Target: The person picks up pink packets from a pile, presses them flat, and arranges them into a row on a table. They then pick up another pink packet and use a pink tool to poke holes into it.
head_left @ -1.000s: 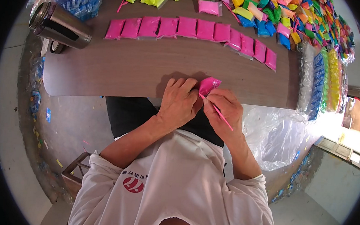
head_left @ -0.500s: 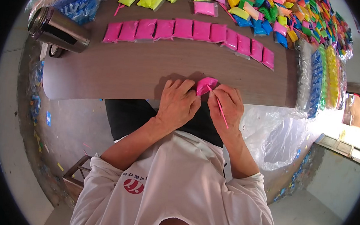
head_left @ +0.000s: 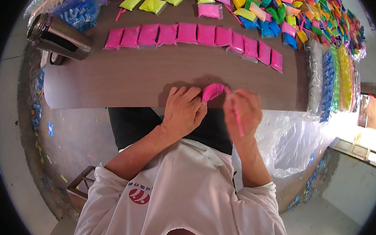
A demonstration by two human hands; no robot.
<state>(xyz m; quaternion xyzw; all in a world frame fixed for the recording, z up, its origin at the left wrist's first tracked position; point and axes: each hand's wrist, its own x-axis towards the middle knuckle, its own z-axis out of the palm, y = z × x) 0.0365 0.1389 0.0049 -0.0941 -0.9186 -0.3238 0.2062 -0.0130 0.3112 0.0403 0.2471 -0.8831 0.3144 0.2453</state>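
Near the front edge of the table, my left hand (head_left: 182, 108) pinches one end of a small bright pink packet (head_left: 213, 92), its other end sticking out past the fingertips. My right hand (head_left: 245, 110), slightly blurred, grips a thin pink stick (head_left: 238, 120) that slants down across the palm side. The stick's upper tip lies just right of the packet, apart from it. Beyond the hands, several pink packets (head_left: 187, 33) lie side by side in a curved row.
A steel flask (head_left: 63, 37) lies tilted at the left, by a dark round cap (head_left: 56, 58). Yellow packets (head_left: 152, 6) and a heap of mixed-colour packets (head_left: 284, 13) fill the back. Strips of clear and coloured packaging (head_left: 326, 83) line the right edge of the table (head_left: 112, 85).
My right hand has drawn the stick off the pink packet and moved a little to the right. My left hand keeps its hold on the packet. The view has shifted slightly.
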